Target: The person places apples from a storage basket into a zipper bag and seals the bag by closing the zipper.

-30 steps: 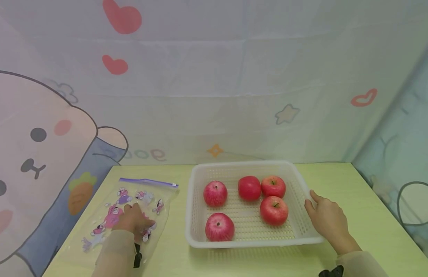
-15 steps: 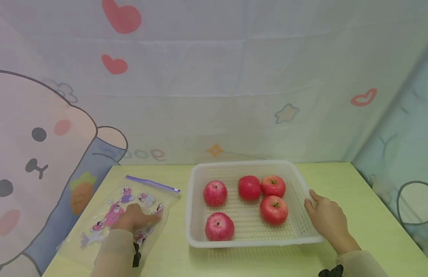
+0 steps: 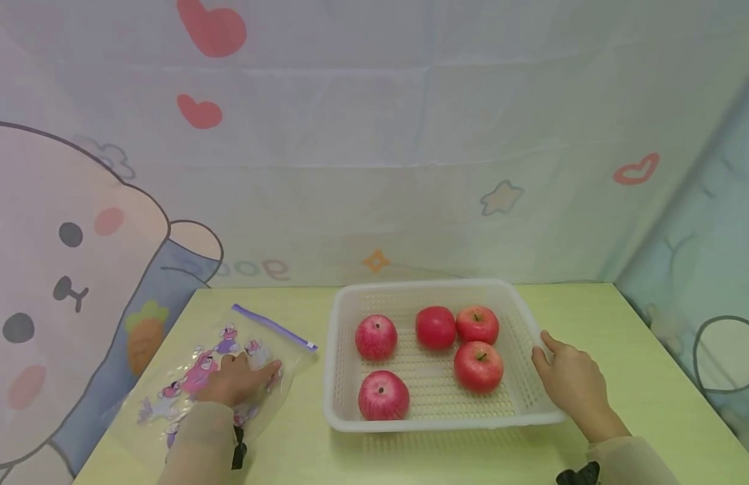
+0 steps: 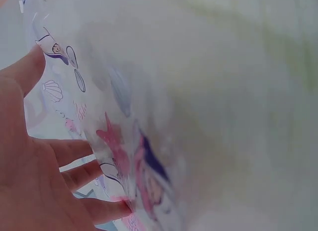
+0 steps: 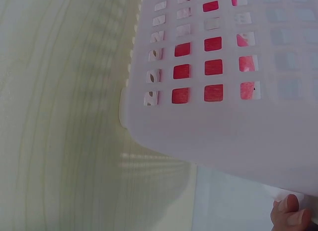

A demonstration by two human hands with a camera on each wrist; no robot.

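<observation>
A clear zip bag (image 3: 168, 403) printed with pink and purple cartoons lies on the left of the yellow-green table (image 3: 599, 316). My left hand (image 3: 238, 380) rests on top of it, fingers fairly straight and pointing right. In the left wrist view the bag (image 4: 139, 156) rises at a slant past my left hand (image 4: 30, 166). A white perforated basket (image 3: 423, 288) holds several red apples (image 3: 478, 366). My right hand (image 3: 568, 384) grips its right rim, thumb on top. In the right wrist view a fingertip (image 5: 290, 213) shows under the basket (image 5: 223, 136).
A cartoon-printed cloth backdrop (image 3: 374, 168) closes off the table at the back and on both sides. The bag's purple zip strip (image 3: 274, 327) points toward the basket's left wall. Bare tabletop shows right of the basket and along the front edge.
The bag has turned clockwise under my left hand, its zip strip swinging from level to slanted and nearer the basket. The right hand and basket have stayed put.
</observation>
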